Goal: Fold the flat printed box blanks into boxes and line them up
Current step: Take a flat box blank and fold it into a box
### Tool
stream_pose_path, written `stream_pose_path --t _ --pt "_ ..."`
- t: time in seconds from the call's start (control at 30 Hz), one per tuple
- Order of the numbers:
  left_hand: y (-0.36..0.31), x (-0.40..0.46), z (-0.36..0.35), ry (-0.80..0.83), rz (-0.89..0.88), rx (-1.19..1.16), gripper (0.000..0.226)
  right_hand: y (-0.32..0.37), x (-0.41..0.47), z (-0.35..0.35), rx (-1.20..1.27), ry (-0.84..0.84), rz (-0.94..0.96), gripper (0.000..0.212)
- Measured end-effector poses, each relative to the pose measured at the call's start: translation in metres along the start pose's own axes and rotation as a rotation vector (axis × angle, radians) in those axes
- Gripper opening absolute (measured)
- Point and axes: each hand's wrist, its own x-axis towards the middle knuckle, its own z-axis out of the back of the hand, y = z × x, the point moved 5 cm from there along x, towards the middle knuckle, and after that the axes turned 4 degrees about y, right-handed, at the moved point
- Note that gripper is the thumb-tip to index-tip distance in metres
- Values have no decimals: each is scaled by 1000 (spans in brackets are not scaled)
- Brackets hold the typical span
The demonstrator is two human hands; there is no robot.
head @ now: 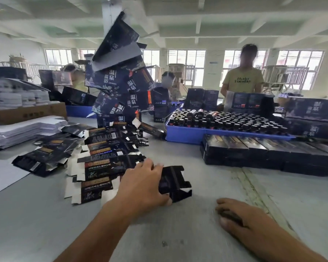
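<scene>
My left hand [142, 184] grips a flat dark printed box blank [175, 183] at the front of the table, fingers over its top and thumb at its near edge. This blank is the nearest of a fanned row of flat blanks [104, 154] running away to the left. Beyond them a leaning pile of folded dark boxes [121, 86] rises high. Finished boxes [254, 150] lie side by side in a row at the right. My right hand [235, 216] rests on the table [206, 233] with fingers loosely curled and a dark shadow under the palm.
A blue tray [187, 135] full of small dark bottles sits behind the finished row. White sheet stacks [23, 131] and a cardboard carton [27, 112] stand at the left. A person in a yellow shirt [242, 78] works across the table; others sit further back.
</scene>
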Motion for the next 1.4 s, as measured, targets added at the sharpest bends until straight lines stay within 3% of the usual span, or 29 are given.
stream_pose_path --t 0.13,0.3,0.57,0.67,0.8,0.93,1.3,1.4 --pt "-29 -9 6 -196 -147 -100 84 0 1 12 207 -65 -73 14" --pt "-48 -20 7 -290 -248 -219 70 9 3 36 574 -163 -120 9" --pt "-64 -30 14 -365 -344 -262 73 38 4 45 597 -159 22 22" --pt "-71 -34 16 -397 -405 -200 83 44 3 42 657 -238 78 26" --pt "-78 -35 15 -419 -460 -89 91 37 -5 33 552 -332 91 31" --pt "-82 -36 14 -430 -473 -38 85 36 -12 36 540 -372 128 43" --pt "-80 -42 22 -462 -542 -259 68 40 -20 37 591 -461 167 51" --pt "-80 -42 22 -484 -537 -251 70 42 -23 37 473 -488 187 48"
